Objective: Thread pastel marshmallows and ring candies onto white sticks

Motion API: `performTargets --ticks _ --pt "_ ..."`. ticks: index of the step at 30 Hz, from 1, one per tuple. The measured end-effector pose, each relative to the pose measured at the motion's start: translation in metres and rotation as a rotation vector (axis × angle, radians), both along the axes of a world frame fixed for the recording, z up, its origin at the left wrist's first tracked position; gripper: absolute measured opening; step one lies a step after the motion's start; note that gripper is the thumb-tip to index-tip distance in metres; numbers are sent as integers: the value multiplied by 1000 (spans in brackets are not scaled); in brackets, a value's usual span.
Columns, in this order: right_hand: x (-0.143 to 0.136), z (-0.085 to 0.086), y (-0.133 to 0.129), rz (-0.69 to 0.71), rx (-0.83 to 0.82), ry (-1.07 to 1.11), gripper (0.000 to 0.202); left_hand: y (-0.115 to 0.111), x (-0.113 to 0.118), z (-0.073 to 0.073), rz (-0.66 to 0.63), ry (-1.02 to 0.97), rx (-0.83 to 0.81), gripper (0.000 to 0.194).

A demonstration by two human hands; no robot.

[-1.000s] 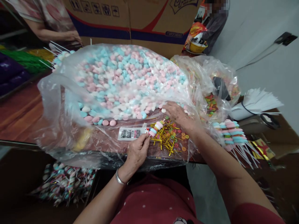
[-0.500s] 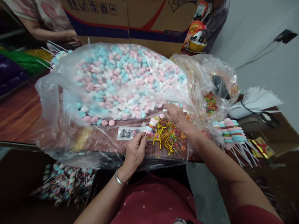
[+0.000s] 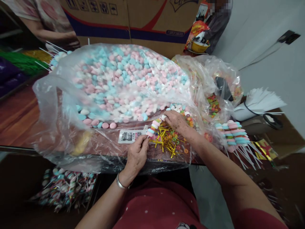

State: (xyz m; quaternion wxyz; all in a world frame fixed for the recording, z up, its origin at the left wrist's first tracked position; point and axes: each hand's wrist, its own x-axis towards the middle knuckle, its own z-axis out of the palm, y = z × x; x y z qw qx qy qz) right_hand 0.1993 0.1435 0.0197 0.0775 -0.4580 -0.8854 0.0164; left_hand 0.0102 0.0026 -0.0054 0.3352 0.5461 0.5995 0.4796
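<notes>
My left hand (image 3: pixel 137 153) is closed around the stick of a candy skewer (image 3: pixel 152 128), which tilts up to the right with pink, white and blue marshmallows threaded on it. At the skewer's upper end, my right hand (image 3: pixel 176 121) pinches a white marshmallow (image 3: pixel 163 117). Whether that marshmallow touches the stick's tip I cannot tell. Under my right hand lie gold twist ties (image 3: pixel 168 144) and small gummy rings (image 3: pixel 186 150). Just beyond is a large clear bag of pastel marshmallows (image 3: pixel 124 79), with a few loose pink ones (image 3: pixel 112 125) along its near edge.
Finished-looking skewers (image 3: pixel 234 135) lie in a stack at right, beside a bundle of white sticks (image 3: pixel 262 101). A bag of gummy rings (image 3: pixel 214 105) sits behind. Below left, a box holds many wrapped skewers (image 3: pixel 66 187). A large carton (image 3: pixel 143 25) stands behind; another person's arm (image 3: pixel 52 33) shows.
My right hand has drawn slightly left and down from the loose marshmallows, bringing a white one to the skewer's upper end. My left hand holds nearly still.
</notes>
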Motion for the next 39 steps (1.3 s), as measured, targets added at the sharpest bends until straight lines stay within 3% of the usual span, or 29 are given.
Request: performTargets --ticks 8,16,19,22,24,30,39 --pt "-14 11 -9 -51 -49 -41 15 -1 0 1 -6 -1 -9 22" --pt "-13 5 2 -194 -93 214 11 1 1 3 -14 34 -1 22" --pt "-5 6 4 -243 -241 528 15 2 1 3 -24 61 -13 22" --pt "-2 14 1 -266 -603 1081 24 2 1 2 -43 79 -27 22" --pt "-3 20 -3 -277 -771 1258 26 3 1 2 -53 92 -35 22" --pt "-8 24 -12 -285 -838 1293 25 3 1 3 -62 109 -34 23" --pt "-10 24 -18 -234 -792 1267 21 3 1 1 -45 145 -18 21"
